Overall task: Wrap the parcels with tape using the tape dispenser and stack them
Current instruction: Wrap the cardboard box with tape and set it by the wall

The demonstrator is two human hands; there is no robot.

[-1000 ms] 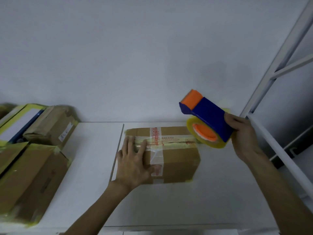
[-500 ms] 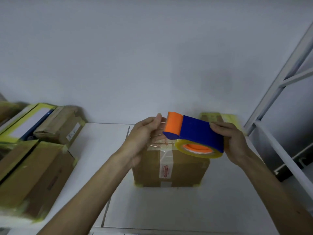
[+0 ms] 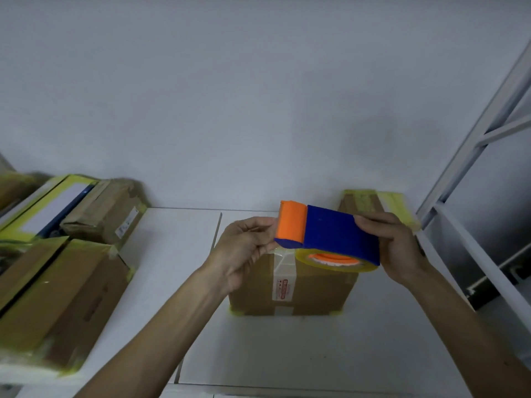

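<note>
A brown cardboard parcel with a white-and-red label strip stands on the white table, yellowish tape showing at its lower corners. Above it my right hand grips the blue back end of a blue-and-orange tape dispenser that carries a yellowish tape roll on an orange core. My left hand is at the dispenser's orange front end, its fingertips pinching at the tape there. The parcel's top is hidden behind the dispenser and both hands.
Several taped cardboard parcels are piled at the left of the table. Another yellow-taped box stands behind the dispenser by the wall. A white metal rack rises at the right. A seam splits the tabletop.
My left hand left the parcel's top and came up to the dispenser's orange end. My right hand brought the dispenser down and left, over the parcel. The camera view shifted.
</note>
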